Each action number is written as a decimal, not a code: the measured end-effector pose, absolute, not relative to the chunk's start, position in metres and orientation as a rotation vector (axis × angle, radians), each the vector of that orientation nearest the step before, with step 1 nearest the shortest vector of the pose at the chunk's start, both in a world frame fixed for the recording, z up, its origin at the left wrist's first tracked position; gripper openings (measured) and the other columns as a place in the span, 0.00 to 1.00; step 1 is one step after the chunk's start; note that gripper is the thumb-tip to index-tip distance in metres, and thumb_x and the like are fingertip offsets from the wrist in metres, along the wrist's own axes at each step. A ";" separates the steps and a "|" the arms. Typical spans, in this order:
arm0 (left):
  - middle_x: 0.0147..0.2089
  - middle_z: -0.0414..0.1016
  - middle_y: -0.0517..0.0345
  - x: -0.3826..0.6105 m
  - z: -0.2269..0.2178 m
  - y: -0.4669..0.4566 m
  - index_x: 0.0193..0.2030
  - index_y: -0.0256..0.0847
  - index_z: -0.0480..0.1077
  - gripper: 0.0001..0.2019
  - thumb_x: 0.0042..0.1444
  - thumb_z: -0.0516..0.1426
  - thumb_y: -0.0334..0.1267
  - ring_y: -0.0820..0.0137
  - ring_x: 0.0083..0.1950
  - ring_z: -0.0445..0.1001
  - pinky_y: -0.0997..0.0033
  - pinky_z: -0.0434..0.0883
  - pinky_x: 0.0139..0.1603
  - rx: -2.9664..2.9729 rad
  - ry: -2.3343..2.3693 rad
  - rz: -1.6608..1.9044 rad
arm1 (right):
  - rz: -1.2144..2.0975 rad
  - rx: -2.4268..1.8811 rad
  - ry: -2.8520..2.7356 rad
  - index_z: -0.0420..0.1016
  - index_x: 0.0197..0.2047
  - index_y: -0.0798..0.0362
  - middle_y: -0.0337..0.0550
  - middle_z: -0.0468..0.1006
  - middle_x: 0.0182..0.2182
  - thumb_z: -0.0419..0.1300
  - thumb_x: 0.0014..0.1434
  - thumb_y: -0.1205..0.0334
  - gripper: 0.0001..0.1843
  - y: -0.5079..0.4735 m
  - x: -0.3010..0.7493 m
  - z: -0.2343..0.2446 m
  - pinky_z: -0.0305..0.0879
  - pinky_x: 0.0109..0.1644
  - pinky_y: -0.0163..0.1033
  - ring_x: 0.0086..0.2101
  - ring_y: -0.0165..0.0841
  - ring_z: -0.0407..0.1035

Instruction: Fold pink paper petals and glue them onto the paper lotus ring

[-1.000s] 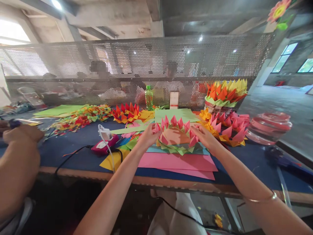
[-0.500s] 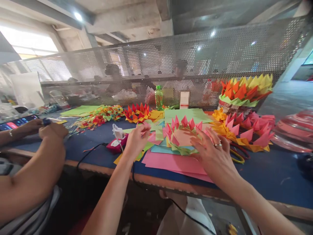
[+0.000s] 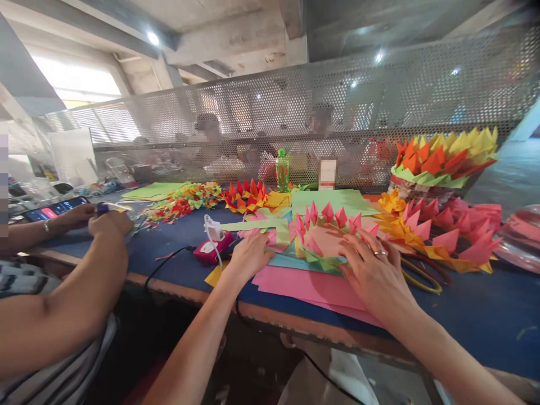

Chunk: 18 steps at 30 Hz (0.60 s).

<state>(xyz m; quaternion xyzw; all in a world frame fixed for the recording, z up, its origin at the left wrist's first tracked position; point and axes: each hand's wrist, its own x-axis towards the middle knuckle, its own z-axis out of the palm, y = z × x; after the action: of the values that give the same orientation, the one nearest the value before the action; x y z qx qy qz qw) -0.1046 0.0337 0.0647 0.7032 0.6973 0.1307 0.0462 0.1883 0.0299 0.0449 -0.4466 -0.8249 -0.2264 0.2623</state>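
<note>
A ring of folded paper (image 3: 323, 262), green at the base with upright pink points, sits on stacked coloured sheets. My right hand (image 3: 375, 261) is at its right side, fingers over the rim and thumb low by the green edge, closed loosely on it. My left hand (image 3: 250, 256) is bent over paper pieces left of the ring, with its fingers together; what they hold, if anything, is hidden. A pale green paper strip (image 3: 248, 225) lies just beyond it. Under the ring's front edge are pink sheets (image 3: 307, 286).
Left of my hand sits a magenta power adapter (image 3: 211, 249) with a white plug and black cord. Further off are a scrap pile (image 3: 185, 199), a red-orange paper ring (image 3: 246, 195), a green bottle (image 3: 282, 171) and a tall paper lotus (image 3: 442, 160). A co-worker's hands (image 3: 110, 220) work at far left.
My left hand has come down onto the paper beside the ring. The right hand stays at the ring's right side. The whole view has shifted slightly, with things moving to the right.
</note>
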 end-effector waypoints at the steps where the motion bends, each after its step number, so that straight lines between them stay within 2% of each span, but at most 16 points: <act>1: 0.55 0.75 0.50 -0.106 0.064 0.033 0.53 0.39 0.73 0.14 0.66 0.60 0.44 0.61 0.54 0.76 0.52 0.75 0.55 2.159 2.120 0.373 | -0.616 -1.191 -2.217 0.77 0.50 0.52 0.51 0.76 0.60 0.51 0.71 0.63 0.14 0.025 0.190 0.046 0.53 0.65 0.62 0.64 0.49 0.61; 5: 0.56 0.75 0.49 -0.112 0.065 0.031 0.54 0.38 0.72 0.15 0.66 0.60 0.44 0.60 0.54 0.76 0.51 0.75 0.56 2.215 2.097 0.298 | -0.563 -1.061 -2.168 0.74 0.51 0.50 0.52 0.75 0.60 0.48 0.72 0.60 0.15 0.000 0.199 0.046 0.55 0.65 0.60 0.64 0.49 0.60; 11: 0.58 0.74 0.49 -0.115 0.065 0.026 0.57 0.41 0.72 0.15 0.67 0.59 0.44 0.61 0.55 0.76 0.52 0.74 0.57 2.245 2.142 0.184 | -0.430 -1.059 -2.105 0.72 0.53 0.45 0.50 0.75 0.58 0.52 0.70 0.55 0.13 -0.021 0.215 0.028 0.58 0.60 0.61 0.62 0.52 0.62; 18: 0.58 0.74 0.49 -0.111 0.071 0.021 0.57 0.41 0.72 0.15 0.67 0.59 0.44 0.60 0.55 0.76 0.51 0.74 0.57 2.261 2.174 0.169 | -0.413 -1.047 -2.063 0.72 0.52 0.45 0.50 0.78 0.52 0.53 0.69 0.58 0.12 -0.023 0.230 0.009 0.60 0.55 0.58 0.59 0.52 0.65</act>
<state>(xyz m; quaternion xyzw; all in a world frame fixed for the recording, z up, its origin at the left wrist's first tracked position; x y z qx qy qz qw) -0.1114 0.0206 0.0708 0.7198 0.6921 0.0537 0.0004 0.2304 -0.0230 0.0094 -0.4111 -0.8100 -0.1622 0.3855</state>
